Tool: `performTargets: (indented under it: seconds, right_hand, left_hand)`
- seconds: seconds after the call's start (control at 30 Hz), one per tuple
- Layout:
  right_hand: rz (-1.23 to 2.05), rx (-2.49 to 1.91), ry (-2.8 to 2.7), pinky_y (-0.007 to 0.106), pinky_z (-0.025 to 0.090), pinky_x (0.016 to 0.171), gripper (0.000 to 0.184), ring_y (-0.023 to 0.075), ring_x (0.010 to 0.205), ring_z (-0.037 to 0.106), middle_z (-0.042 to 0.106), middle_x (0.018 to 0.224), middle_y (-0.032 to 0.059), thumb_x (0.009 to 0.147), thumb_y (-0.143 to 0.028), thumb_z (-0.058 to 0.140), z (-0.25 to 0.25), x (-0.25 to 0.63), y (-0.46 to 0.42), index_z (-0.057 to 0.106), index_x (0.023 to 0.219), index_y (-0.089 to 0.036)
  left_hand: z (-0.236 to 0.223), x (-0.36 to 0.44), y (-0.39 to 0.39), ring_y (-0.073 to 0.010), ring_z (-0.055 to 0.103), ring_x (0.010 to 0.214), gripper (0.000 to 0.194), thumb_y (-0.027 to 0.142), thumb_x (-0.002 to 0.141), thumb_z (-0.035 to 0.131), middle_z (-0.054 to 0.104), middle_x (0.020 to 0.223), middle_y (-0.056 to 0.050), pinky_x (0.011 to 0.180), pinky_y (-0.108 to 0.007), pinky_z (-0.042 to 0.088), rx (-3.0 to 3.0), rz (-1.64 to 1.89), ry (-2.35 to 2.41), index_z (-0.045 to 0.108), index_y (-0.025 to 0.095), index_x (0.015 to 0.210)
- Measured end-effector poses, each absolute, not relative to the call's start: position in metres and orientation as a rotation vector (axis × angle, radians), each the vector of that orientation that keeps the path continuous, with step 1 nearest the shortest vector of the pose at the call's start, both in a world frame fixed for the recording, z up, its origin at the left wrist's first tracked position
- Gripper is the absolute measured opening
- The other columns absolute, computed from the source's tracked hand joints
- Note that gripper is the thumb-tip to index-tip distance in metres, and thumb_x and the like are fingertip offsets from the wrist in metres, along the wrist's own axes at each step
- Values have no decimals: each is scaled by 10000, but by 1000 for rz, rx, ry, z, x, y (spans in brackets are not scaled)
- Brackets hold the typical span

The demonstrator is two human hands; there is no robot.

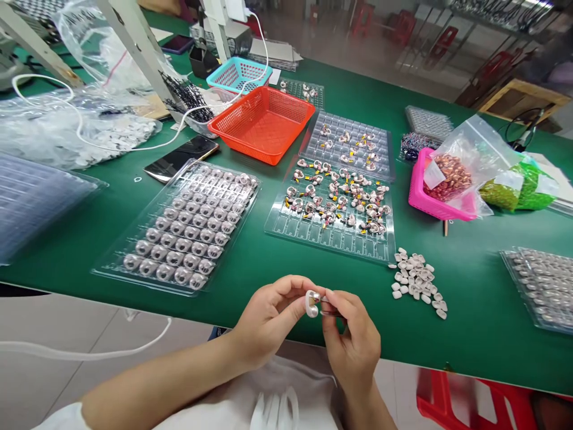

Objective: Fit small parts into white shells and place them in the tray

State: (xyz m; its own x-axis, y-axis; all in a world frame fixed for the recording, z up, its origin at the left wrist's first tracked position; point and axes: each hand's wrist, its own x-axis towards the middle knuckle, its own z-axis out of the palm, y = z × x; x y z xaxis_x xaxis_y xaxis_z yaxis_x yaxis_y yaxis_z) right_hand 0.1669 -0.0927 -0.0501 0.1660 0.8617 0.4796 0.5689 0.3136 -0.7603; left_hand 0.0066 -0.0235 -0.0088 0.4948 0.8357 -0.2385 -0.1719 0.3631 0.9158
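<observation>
Clip (310, 304) sits over the table's (244, 257) near edge, pinched between your left hand's (273, 322) thumb and fingers; your right hand (357, 325) pinches a thin tool (329, 312). Likely light, stiff, smooth and fragile: grip its curved outer side gently.

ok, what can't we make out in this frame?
All head view:
Metal tool: mostly covered by the right hand; full shape unclear.
White part in the left hand: far side turned away from the camera.
Right tray: cut off by the right edge.
Near stool: cut off by the bottom edge.
Wired parts: too small to check wire joints.
Far stool: blurred.
</observation>
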Motion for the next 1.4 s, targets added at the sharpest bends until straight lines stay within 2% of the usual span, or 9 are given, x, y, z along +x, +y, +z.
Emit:
performTargets:
  seconds: [0.13, 0.33, 0.47, 0.63, 0.7, 0.77, 0.87, 1.13, 1.4]
  right_hand:
    - [534, -1406, -1242, 258, 571, 694, 283, 163, 887, 690, 716, 1032, 42, 919, -72, 623, -52, 161, -96, 667, 1124, -262]
    - [779, -1343, -1020, 249, 548, 678, 62, 153, 892, 632, 572, 1008, 34, 945, -178, 649, -51, 149, -92, 654, 956, -239]
    - [662, -1382, -1099, 236, 539, 636, 143, 139, 831, 625, 583, 975, 26, 946, -134, 628, -53, 152, -93, 658, 1021, -252]
    - [469, -1335, -1445, 262, 567, 664, 475, 164, 884, 664, 679, 1066, 49, 918, -26, 568, -49, 165, -90, 615, 1308, -293]
    - [397, -1318, -1566, 283, 574, 700, 531, 168, 884, 669, 681, 1054, 51, 911, -2, 559, -44, 169, -87, 611, 1349, -298]
    - [343, -1317, -1603, 297, 575, 723, 521, 170, 883, 670, 676, 1028, 49, 904, 10, 579, -41, 171, -85, 639, 1320, -297]
    - [359, -1311, -1554, 285, 564, 672, 481, 168, 864, 666, 685, 1016, 50, 896, 16, 609, -39, 170, -86, 666, 1262, -291]
    - [782, -1250, -1083, 269, 560, 646, 232, 173, 845, 691, 720, 944, 32, 910, -101, 677, -50, 162, -94, 722, 1044, -286]
    - [970, -1146, -907, 265, 554, 606, 101, 144, 705, 656, 722, 887, 30, 907, -211, 717, -47, 156, -87, 753, 989, -260]
  left_hand:
    - [-12, 7, -25, -188, 748, 958, 225, 343, 917, 715, 788, 1113, -122, 848, -246, 594, 957, 771, 822, 696, 137, 1005]
    - [-18, 9, -32, -217, 709, 1153, 149, 269, 977, 631, 765, 1194, -139, 971, -273, 566, 1135, 804, 733, 685, 145, 1039]
    - [-18, 8, -31, -208, 725, 1109, 142, 237, 986, 603, 760, 1192, -125, 942, -268, 579, 1184, 793, 735, 683, 151, 1065]
    - [-12, 3, -22, -189, 741, 959, 175, 227, 981, 585, 765, 1053, -91, 871, -272, 591, 1249, 710, 723, 685, 146, 1100]
    - [-8, 2, -17, -173, 731, 901, 163, 236, 976, 591, 759, 988, -75, 835, -256, 584, 1240, 681, 743, 685, 142, 1071]
    - [-4, 2, -12, -162, 715, 864, 143, 252, 959, 621, 754, 944, -61, 813, -246, 575, 1170, 660, 766, 685, 142, 1023]
    - [-1, 3, -8, -161, 698, 840, 152, 288, 924, 678, 750, 903, -53, 802, -252, 564, 1016, 637, 772, 691, 142, 967]
    - [-4, 6, -8, -185, 684, 834, 228, 351, 847, 772, 754, 881, -68, 813, -297, 550, 912, 630, 812, 720, 142, 920]
    - [-6, 11, -15, -148, 639, 744, 292, 401, 830, 785, 695, 812, -36, 722, -256, 556, 927, 694, 781, 706, 128, 896]
